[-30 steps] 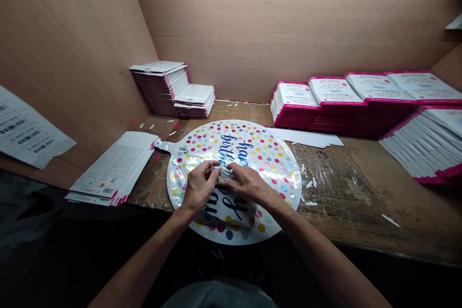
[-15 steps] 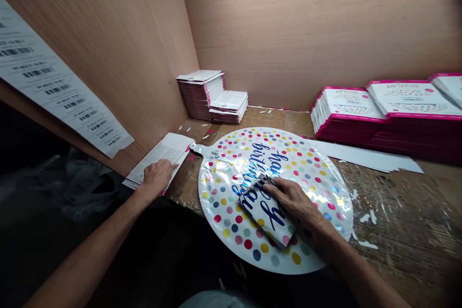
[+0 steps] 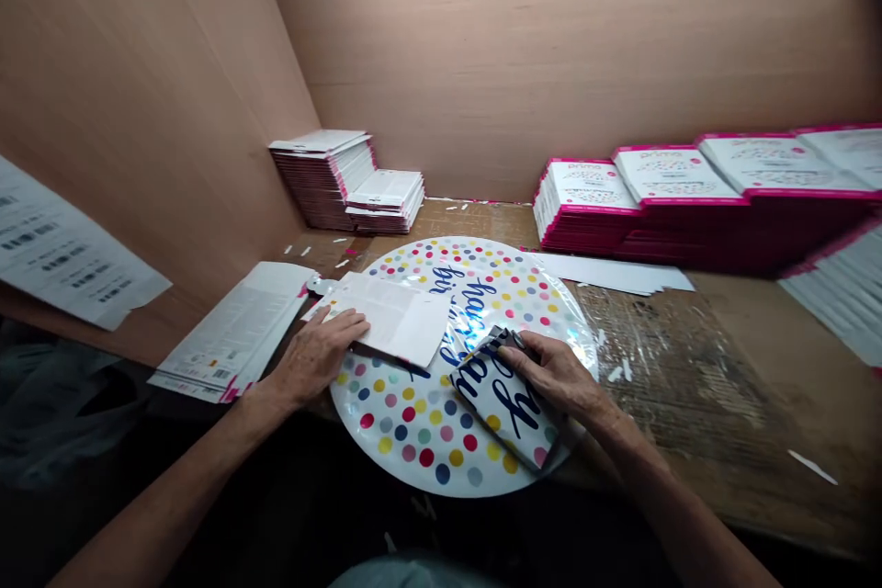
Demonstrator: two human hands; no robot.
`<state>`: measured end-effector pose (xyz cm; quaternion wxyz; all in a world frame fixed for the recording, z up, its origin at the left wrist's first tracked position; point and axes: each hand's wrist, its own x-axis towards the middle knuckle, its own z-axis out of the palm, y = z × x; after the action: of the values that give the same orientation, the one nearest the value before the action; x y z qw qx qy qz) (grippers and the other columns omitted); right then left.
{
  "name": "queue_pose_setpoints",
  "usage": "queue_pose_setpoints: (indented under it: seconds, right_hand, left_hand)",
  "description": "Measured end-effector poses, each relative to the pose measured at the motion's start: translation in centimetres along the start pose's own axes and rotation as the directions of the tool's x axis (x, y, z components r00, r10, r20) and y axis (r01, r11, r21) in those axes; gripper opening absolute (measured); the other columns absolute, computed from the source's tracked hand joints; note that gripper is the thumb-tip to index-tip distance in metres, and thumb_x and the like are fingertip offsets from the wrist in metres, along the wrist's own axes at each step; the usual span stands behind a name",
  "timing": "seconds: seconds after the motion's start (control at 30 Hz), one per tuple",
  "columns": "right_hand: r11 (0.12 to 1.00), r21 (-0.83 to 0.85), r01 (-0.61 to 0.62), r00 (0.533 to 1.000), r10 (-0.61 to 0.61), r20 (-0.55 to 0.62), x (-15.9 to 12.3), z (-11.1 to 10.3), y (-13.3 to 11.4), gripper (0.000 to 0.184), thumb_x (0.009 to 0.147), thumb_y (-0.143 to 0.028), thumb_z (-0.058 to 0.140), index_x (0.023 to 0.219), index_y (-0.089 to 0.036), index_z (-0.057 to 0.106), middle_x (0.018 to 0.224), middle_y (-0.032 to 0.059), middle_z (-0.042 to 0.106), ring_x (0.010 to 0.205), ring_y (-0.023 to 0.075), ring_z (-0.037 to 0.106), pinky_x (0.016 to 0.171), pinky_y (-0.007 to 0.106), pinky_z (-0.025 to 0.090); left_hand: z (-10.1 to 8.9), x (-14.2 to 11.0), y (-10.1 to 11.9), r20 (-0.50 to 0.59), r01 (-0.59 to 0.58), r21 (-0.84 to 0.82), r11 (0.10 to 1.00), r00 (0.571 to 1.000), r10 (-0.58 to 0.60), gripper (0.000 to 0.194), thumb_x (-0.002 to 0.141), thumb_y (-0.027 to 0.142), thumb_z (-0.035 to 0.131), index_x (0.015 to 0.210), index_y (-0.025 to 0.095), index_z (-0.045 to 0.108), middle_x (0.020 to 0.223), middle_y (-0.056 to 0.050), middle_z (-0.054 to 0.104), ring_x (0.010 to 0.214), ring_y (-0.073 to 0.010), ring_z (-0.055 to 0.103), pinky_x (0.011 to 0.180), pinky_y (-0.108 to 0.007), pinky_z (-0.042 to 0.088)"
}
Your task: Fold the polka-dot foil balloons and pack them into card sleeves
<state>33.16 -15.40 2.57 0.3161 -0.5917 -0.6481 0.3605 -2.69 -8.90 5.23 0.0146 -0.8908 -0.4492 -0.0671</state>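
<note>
A flat round foil balloon (image 3: 441, 450) with coloured dots and blue lettering lies on the table. Over its left part is a white printed card envelope (image 3: 392, 317), gripped at its left end by my left hand (image 3: 321, 354). My right hand (image 3: 555, 372) pinches a folded foil balloon (image 3: 514, 404) with the same dots and lettering, held above the flat one. Its thumb lies on top of the fold. Left of my left hand, a small pile of similar printed envelopes (image 3: 238, 326) rests at the table edge.
Stacked envelopes (image 3: 344, 175) stand in the back left corner. Pink-edged stacks (image 3: 661, 193) line the back wall at the right. White card strips (image 3: 613, 274) lie before them. A barcode label sheet (image 3: 69, 243) hangs on the left panel. Paper scraps (image 3: 620, 372) dot the table.
My left hand has taken an envelope from the pile and brought it right, over the flat balloon. My right hand still holds the folded balloon. The view has turned to the right.
</note>
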Motion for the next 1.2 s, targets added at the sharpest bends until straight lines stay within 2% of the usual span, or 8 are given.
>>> queue_pose_setpoints:
  seconds: [0.13,0.23,0.4,0.5,0.63,0.87,1.03,1.2]
  right_hand:
    - [0.999,-0.047,0.026,0.998,-0.023,0.061,-1.4,-1.0,-0.8,0.036,0.093,-0.051,0.049,0.074,-0.020,0.051,0.068,-0.0023,0.052,0.063,0.0126,0.045,0.057,0.024,0.036]
    - [0.982,-0.160,0.102,0.991,-0.087,0.099,-0.8,-0.5,-2.1,0.034,0.095,-0.046,0.048,0.072,-0.020,0.051,0.069,-0.0023,0.052,0.065,0.0129,0.045,0.060,0.025,0.036]
    - [0.905,-0.364,0.222,0.973,-0.185,0.134,3.2,1.4,-3.3,0.029,0.096,-0.043,0.050,0.078,-0.020,0.055,0.076,0.0001,0.057,0.071,0.0149,0.051,0.065,0.026,0.038]
    - [0.874,-0.445,0.198,0.980,-0.185,0.073,5.8,2.7,-2.9,0.024,0.093,-0.041,0.057,0.107,-0.021,0.060,0.109,0.0065,0.061,0.096,0.0194,0.058,0.076,0.028,0.043]
    - [0.866,-0.493,0.085,0.996,-0.092,0.010,7.3,3.9,-2.6,0.064,0.088,-0.040,0.065,0.141,-0.017,0.039,0.139,0.0149,0.047,0.120,0.0258,0.052,0.088,0.033,0.045]
    - [0.854,-0.518,-0.046,0.999,0.038,-0.026,7.4,3.8,-3.6,0.034,0.091,-0.044,0.061,0.110,-0.017,0.059,0.131,0.0127,0.051,0.109,0.0236,0.058,0.087,0.033,0.045]
    - [0.850,-0.527,-0.028,1.000,0.026,-0.011,7.2,4.0,-4.2,0.036,0.085,-0.048,0.067,0.103,-0.018,0.059,0.115,0.0089,0.057,0.100,0.0220,0.057,0.081,0.031,0.043]
    - [0.831,-0.528,-0.174,0.977,0.076,-0.201,7.1,4.8,-4.1,0.021,0.095,-0.038,0.053,0.097,-0.019,0.060,0.103,0.0090,0.061,0.096,0.0223,0.058,0.077,0.030,0.042]
  left_hand:
    - [2.1,2.9,3.1,-0.047,-0.042,-0.159,0.986,0.998,0.035,0.030,0.091,0.029,0.043,0.109,0.018,0.065,0.126,-0.011,0.064,0.119,-0.0244,0.059,0.103,-0.040,0.046]
    - [2.5,5.0,6.4,-0.012,-0.021,-0.128,0.992,1.000,0.019,0.031,0.091,0.044,0.050,0.099,0.017,0.063,0.114,-0.012,0.064,0.106,-0.0245,0.061,0.090,-0.037,0.052]
    - [2.1,7.2,9.4,0.172,-0.066,0.089,0.994,0.984,0.050,0.022,0.093,0.023,0.044,0.100,0.011,0.061,0.104,-0.015,0.062,0.098,-0.0259,0.060,0.074,-0.034,0.054]
    - [1.8,7.9,9.5,0.253,-0.087,0.152,0.985,0.966,0.046,0.027,0.088,0.005,0.038,0.098,0.005,0.064,0.098,-0.019,0.064,0.092,-0.0274,0.064,0.067,-0.034,0.054]
    - [1.4,8.5,9.2,0.279,-0.117,0.130,0.985,0.957,0.077,0.028,0.085,0.000,0.040,0.087,0.007,0.067,0.088,-0.018,0.067,0.082,-0.0276,0.068,0.066,-0.035,0.053]
    - [0.1,7.5,7.4,0.225,-0.134,0.157,0.979,0.970,0.096,0.032,0.087,0.003,0.035,0.088,0.008,0.066,0.085,-0.016,0.068,0.074,-0.0256,0.069,0.060,-0.032,0.051]
    - [-0.4,7.3,6.8,0.146,-0.145,0.185,0.972,0.982,0.119,0.030,0.088,0.002,0.034,0.085,0.009,0.064,0.083,-0.014,0.067,0.072,-0.0231,0.067,0.057,-0.029,0.048]
    - [-0.2,6.8,7.8,0.059,-0.216,0.123,0.969,0.976,0.210,0.032,0.088,0.002,0.033,0.081,0.012,0.062,0.083,-0.012,0.067,0.071,-0.0207,0.066,0.060,-0.029,0.051]
